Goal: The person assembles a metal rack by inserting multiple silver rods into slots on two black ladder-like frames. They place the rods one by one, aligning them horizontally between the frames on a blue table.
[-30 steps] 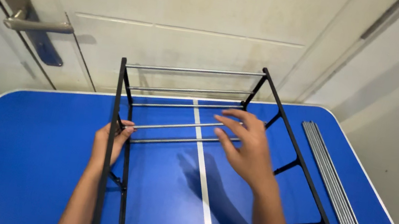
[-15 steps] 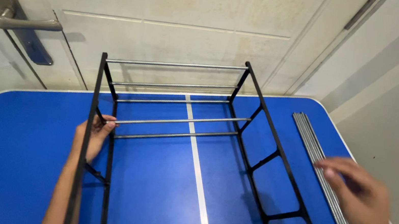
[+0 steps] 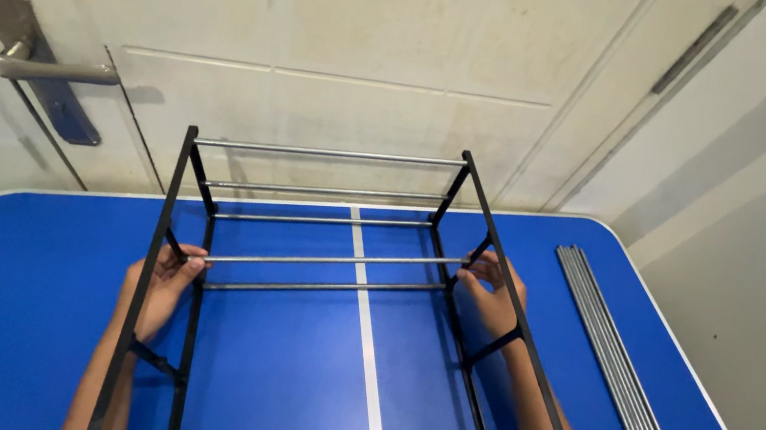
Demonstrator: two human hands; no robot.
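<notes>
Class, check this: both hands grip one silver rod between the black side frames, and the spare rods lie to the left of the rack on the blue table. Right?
Not quite. The head view shows the spare rods lying right of the rack, not left. The left hand and right hand do grip one silver rod on the blue table.

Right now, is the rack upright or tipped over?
Upright: the rack stands on the blue table, both hands gripping one rod.

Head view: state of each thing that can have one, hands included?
Rack frame: partly assembled, five silver rods span its two black side frames, standing on the blue table.
Middle rod: horizontal, both ends at the side frames.
Left hand: pinching the middle rod's left end at the side frame.
Right hand: gripping its right end at the side frame.
Spare rods: loose bundle, lying flat at the table's right edge.
Door: shut, handle horizontal.
</notes>
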